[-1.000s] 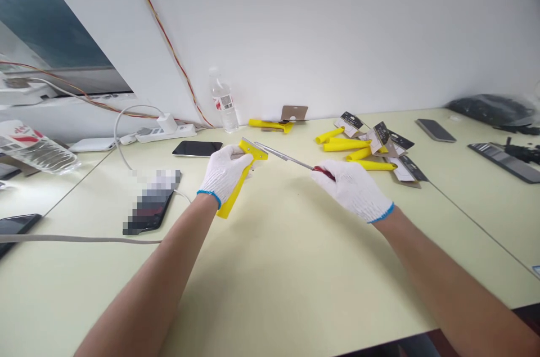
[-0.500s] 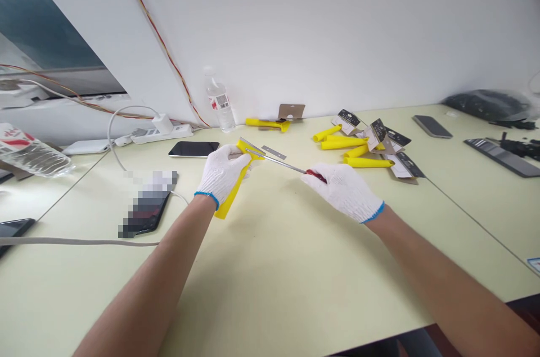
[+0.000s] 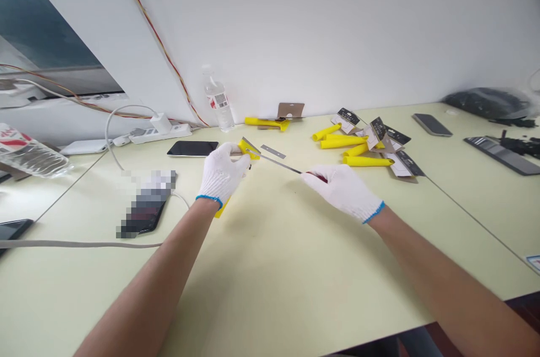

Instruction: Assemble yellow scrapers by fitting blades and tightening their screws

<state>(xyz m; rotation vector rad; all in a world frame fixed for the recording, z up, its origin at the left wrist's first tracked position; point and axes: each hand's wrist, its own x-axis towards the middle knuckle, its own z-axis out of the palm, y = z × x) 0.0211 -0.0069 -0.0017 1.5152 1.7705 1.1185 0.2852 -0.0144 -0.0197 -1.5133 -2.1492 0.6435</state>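
On my feed, gloved left fingers [image 3: 240,163] clamp a yellow, flared-head scraper [image 3: 242,147]; right fingers [image 3: 314,182] grip a red-handled screwdriver [image 3: 274,162], its tip seemingly touching the scraper.

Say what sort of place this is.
Probably an office-like room, its pale green table a workbench: white plastic power strip, black rectangular phone, yellow T-shaped scraper in the white-gloved left hand.

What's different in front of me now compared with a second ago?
Your right hand brought the red-handled tool left, so its tip is now over the head of the yellow scraper. Your left hand turned the scraper, hiding more of its handle. The metal strip now shows clear of the tool. Neither hand let go; the standing bottle stayed put.
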